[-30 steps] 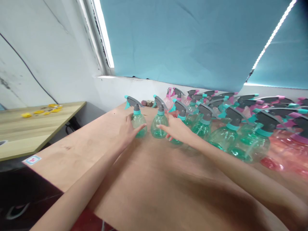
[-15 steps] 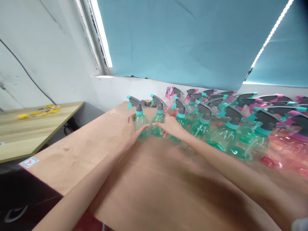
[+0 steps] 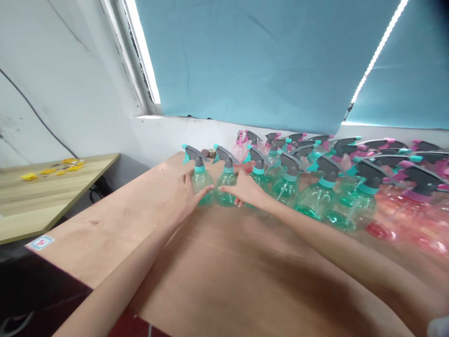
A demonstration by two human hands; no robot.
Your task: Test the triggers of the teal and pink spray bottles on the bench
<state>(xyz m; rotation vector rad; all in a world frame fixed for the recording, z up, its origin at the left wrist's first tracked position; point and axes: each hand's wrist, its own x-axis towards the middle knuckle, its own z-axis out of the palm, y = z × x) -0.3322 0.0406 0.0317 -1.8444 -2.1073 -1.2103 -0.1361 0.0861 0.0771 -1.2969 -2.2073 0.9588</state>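
Two green-tinted spray bottles with grey and turquoise trigger heads stand upright side by side at the left end of a group. My left hand [image 3: 184, 196] curves round the left side of the leftmost spray bottle [image 3: 201, 181], thumb across its front. From the right, my right hand [image 3: 246, 188] grips the second spray bottle [image 3: 225, 181], its thumb over the front and fingers partly hidden. A narrow gap separates these two bottles. Just behind my right hand is a third green spray bottle [image 3: 258, 175], partly covered by it.
More green spray bottles [image 3: 315, 201] and pink ones [image 3: 412, 210] crowd the right side of the wooden table [image 3: 217, 262]. Small brownish objects [image 3: 210, 153] sit near the back wall. At left, another table [image 3: 31, 206] carries yellow pieces [image 3: 72, 164]. A blue blind [image 3: 245, 61] hangs behind.
The whole view has shifted slightly, so things appear a little further left and lower. My right thumb reaches slightly further across its bottle. Both hands stay at the same two bottles.
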